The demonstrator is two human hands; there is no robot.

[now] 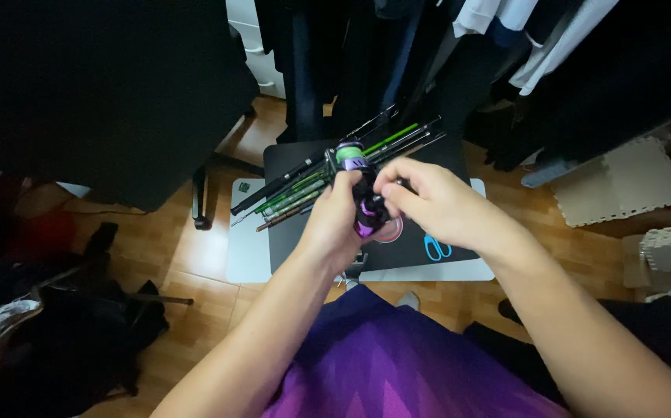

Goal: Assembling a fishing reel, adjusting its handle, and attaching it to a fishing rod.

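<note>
My left hand grips a black and purple fishing reel with a green-lined spool at its top. My right hand pinches a small part on the reel's right side with thumb and fingers. Both hands are held above a low black table. Under the reel, a bundle of dark and green fishing rod sections lies across the table, running from lower left to upper right. My fingers hide much of the reel.
Blue-handled scissors and a round red-rimmed object lie on the black table, which stands on a white mat. A black chair is at the left, hanging clothes at the back, foam mats at the right, dark bags at the lower left.
</note>
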